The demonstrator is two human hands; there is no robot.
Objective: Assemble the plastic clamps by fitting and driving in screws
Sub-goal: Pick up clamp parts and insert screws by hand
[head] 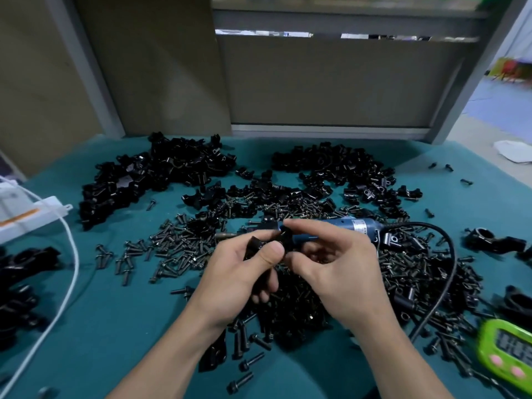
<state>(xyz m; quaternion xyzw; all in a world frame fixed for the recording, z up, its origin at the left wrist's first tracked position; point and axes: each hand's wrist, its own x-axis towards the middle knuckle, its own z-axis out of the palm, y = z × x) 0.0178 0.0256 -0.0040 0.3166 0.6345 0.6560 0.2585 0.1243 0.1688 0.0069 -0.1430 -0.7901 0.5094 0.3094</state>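
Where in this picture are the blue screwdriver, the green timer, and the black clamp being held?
Blue screwdriver (359,227): head view, on its blue body.
Green timer (509,345): head view, on its display.
Held clamp (255,243): head view, on its exposed left end.

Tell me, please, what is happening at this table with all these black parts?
A person is assembling a black plastic clamp: the left hand grips it and the right hand pinches its upper end, above the loose screws on the green table cover. Whether a screw is already in cannot be seen. The blue electric screwdriver lies untouched behind the hands. Heaps of clamp parts wait at the far side.
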